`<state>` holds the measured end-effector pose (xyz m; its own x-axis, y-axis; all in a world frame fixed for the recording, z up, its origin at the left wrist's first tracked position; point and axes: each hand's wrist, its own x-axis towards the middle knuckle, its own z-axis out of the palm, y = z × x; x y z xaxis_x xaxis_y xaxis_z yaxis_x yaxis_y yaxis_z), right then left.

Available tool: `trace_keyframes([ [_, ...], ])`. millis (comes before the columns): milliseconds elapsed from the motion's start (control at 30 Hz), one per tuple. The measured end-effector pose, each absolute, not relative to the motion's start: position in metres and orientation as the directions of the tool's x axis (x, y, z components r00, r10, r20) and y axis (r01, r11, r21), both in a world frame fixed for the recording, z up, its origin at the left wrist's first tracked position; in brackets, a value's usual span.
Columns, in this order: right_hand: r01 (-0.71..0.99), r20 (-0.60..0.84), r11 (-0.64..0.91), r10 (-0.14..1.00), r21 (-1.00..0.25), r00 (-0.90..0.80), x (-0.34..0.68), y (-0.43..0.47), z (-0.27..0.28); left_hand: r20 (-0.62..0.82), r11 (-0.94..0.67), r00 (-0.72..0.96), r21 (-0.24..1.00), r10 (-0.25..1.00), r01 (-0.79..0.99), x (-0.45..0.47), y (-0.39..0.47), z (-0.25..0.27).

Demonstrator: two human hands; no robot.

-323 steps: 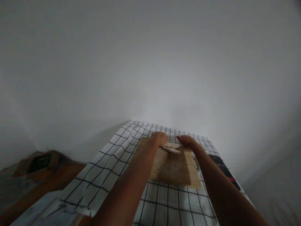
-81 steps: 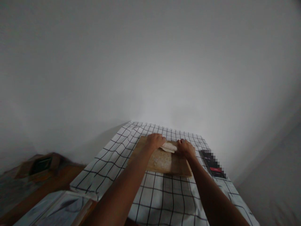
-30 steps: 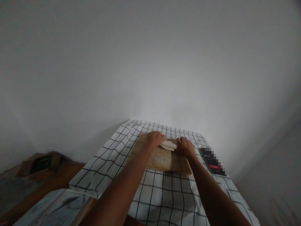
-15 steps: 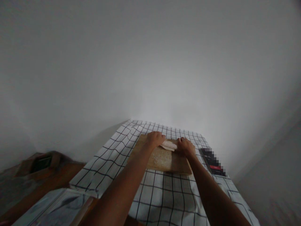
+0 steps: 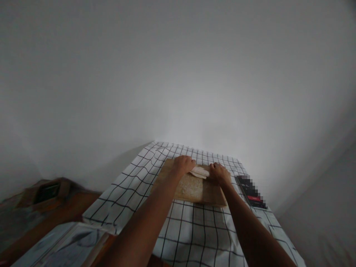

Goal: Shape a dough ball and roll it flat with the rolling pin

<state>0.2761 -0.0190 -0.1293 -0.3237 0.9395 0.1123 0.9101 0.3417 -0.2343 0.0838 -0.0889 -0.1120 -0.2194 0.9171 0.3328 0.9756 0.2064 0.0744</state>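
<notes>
A pale, floury, elongated piece that looks like dough (image 5: pixel 199 172) lies across the far part of a wooden board (image 5: pixel 191 188), stretching between my two hands. My left hand (image 5: pixel 184 164) is closed over its left end, knuckles up. At the right end my right hand (image 5: pixel 219 171) is curled in a fist. Both palms face down, so what lies under the fingers is hidden; I cannot tell whether a rod runs inside the piece. White flour dusts the near part of the board.
Under the board a white checked cloth (image 5: pixel 194 233) covers the table, which meets a pale wall (image 5: pixel 178 74). A dark phone-like screen (image 5: pixel 251 191), partly pixelated, lies right of the board. An open cardboard box (image 5: pixel 50 193) stands lower left, beyond a glossy printed surface (image 5: pixel 66 244).
</notes>
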Motion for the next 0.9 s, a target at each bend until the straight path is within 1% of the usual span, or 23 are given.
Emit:
trace_keyframes([
  [100,0.909,0.129,0.329,0.944,-0.258,-0.305,0.276,-0.021,-0.128,0.344,0.219,-0.235,0.083,0.909,0.972,0.084,-0.09,-0.114],
  [167,0.911,0.121,0.339,0.94,-0.234,-0.318,0.276,-0.023,-0.126,0.363,0.217,-0.232,0.081,0.903,0.973,0.084,-0.091,-0.116],
  [300,0.892,0.144,0.435,0.897,-0.121,-0.418,0.278,-0.028,-0.124,0.384,0.199,-0.209,0.066,0.899,0.978,0.084,-0.097,-0.119],
  [400,0.89,0.147,0.452,0.886,-0.056,-0.44,0.281,-0.03,-0.124,0.385,0.129,-0.13,0.03,0.914,0.991,0.084,-0.103,-0.12],
  [467,0.855,0.14,0.518,0.846,0.01,-0.514,0.282,-0.031,-0.125,0.381,0.087,-0.086,0.014,0.92,0.996,0.084,-0.108,-0.12],
  [567,0.793,0.135,0.604,0.782,0.072,-0.608,0.284,-0.036,-0.123,0.389,0.122,-0.126,0.037,0.912,0.992,0.087,-0.115,-0.118],
  [633,0.79,0.126,0.61,0.78,0.066,-0.613,0.285,-0.041,-0.12,0.389,0.149,-0.16,0.058,0.907,0.987,0.089,-0.119,-0.116],
  [733,0.828,0.106,0.561,0.823,0.002,-0.558,0.286,-0.05,-0.116,0.396,0.149,-0.164,0.069,0.903,0.986,0.09,-0.123,-0.118],
  [800,0.85,0.103,0.525,0.848,-0.039,-0.519,0.287,-0.055,-0.115,0.417,0.136,-0.148,0.058,0.897,0.989,0.091,-0.125,-0.122],
  [900,0.868,0.1,0.494,0.867,-0.057,-0.487,0.288,-0.061,-0.115,0.445,0.107,-0.108,0.026,0.889,0.994,0.091,-0.127,-0.127],
])
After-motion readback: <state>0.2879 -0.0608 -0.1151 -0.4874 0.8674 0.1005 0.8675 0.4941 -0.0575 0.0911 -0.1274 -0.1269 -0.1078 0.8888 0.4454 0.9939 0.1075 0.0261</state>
